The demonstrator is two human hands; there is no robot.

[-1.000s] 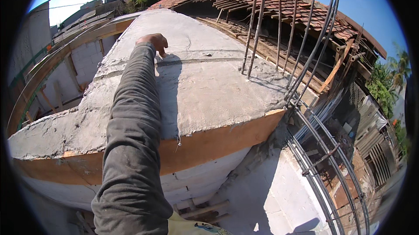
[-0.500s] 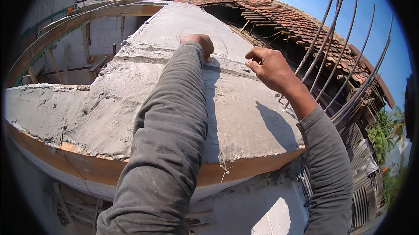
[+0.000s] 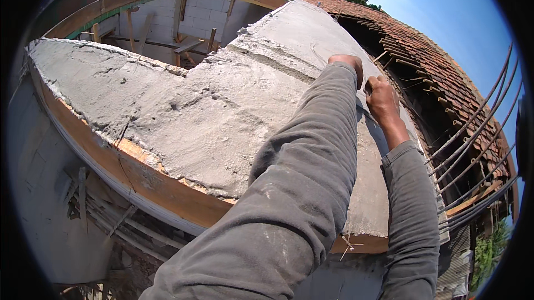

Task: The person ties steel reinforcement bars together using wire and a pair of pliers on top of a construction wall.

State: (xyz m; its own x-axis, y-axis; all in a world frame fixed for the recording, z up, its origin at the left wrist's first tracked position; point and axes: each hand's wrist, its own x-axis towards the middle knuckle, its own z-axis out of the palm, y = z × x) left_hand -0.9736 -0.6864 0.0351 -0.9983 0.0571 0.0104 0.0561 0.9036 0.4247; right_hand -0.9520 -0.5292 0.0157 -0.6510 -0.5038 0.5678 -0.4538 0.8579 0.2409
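Observation:
My left hand point(image 3: 349, 62) is closed over the far part of a rough grey concrete slab point(image 3: 206, 113), its fingertips mostly hidden behind its back. A loose loop of thin wire point(image 3: 315, 52) curves out beside this hand and seems to be held in it. Close by on the right, my right hand point(image 3: 382, 98) has its fingers curled together in a pinch; whatever is between them is too small to make out. A straight groove point(image 3: 272, 62) runs across the slab toward my hands.
Wooden formwork point(image 3: 183, 191) edges the slab in front. An open pit with block walls point(image 3: 208, 19) lies at the far left. Bent rebar rods point(image 3: 478, 127) stick up on the right, before a tiled roof point(image 3: 423, 41). A wire tie point(image 3: 349, 242) pokes out of the front edge.
My right hand, held apart with thumb and finger spread, has moved in beside my left hand and closed. The view has swung left, so the slab and pit appear farther right.

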